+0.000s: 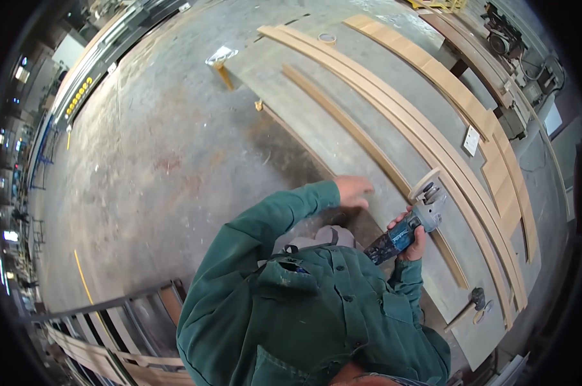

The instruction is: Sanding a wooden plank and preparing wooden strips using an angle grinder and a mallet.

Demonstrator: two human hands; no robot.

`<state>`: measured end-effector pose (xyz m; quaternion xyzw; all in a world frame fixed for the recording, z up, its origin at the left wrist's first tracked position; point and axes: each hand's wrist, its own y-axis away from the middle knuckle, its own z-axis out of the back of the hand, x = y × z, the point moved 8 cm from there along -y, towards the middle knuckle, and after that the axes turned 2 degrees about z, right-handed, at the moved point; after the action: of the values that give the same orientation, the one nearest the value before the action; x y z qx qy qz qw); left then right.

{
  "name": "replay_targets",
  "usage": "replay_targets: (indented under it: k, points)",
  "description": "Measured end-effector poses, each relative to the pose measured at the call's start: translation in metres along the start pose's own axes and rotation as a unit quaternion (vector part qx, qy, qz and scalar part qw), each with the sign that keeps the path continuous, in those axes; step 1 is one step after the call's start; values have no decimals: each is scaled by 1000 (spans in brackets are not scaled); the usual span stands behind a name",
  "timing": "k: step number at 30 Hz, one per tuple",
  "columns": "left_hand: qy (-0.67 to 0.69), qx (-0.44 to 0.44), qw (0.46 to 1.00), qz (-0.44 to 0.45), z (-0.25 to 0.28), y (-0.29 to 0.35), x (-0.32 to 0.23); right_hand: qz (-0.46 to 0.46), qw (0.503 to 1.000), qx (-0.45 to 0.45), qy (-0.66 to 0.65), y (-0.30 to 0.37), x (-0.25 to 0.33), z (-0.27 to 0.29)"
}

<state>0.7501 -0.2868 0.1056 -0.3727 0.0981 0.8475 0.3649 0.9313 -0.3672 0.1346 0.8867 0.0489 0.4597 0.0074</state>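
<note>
My right hand (414, 243) is wrapped round the blue body of an angle grinder (403, 233). The grinder's grey head and its pale disc (424, 183) point away from me, over a narrow wooden strip (349, 125) that lies along the grey table (394, 193). Whether the disc touches the wood, I cannot tell. My left hand (354, 192) hovers by the table's near edge, left of the grinder. Its fingers are loosely bent and somewhat apart, with nothing seen in them.
Long wooden strips (394, 96) and jointed boards (426, 74) run along the table. A tape roll (327, 38) lies at the far end, a white plate (471, 140) among the boards, and a hammer (476, 298) at the right end. A rack of boards (123, 321) stands lower left.
</note>
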Motion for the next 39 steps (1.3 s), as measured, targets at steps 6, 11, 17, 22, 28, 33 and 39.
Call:
replay_targets:
  k: [6,11,17,22,28,33,39]
  points:
    - [-172,-105,979,39,71,-40,114,-12,999,-42,21,-30,-5,-13]
    - [-272,-71,959,48,101,-54,191,22,990,-130,38,-38,-7,-13]
    - [-279,-80,957,-12,180,-57,268,57,964,-258,17,-32,-37,-26]
    - [-201,-39,971,-123,172,-83,240,42,930,-365,33,-31,-27,-22]
    - [-130,18,972,-195,121,-112,155,20,900,-426,92,-64,8,-24]
    - [-40,19,982,-186,87,-88,142,-59,863,-481,140,-15,-13,-21]
    - [-151,-14,985,-86,184,-106,246,-177,835,-359,377,-46,-47,-37]
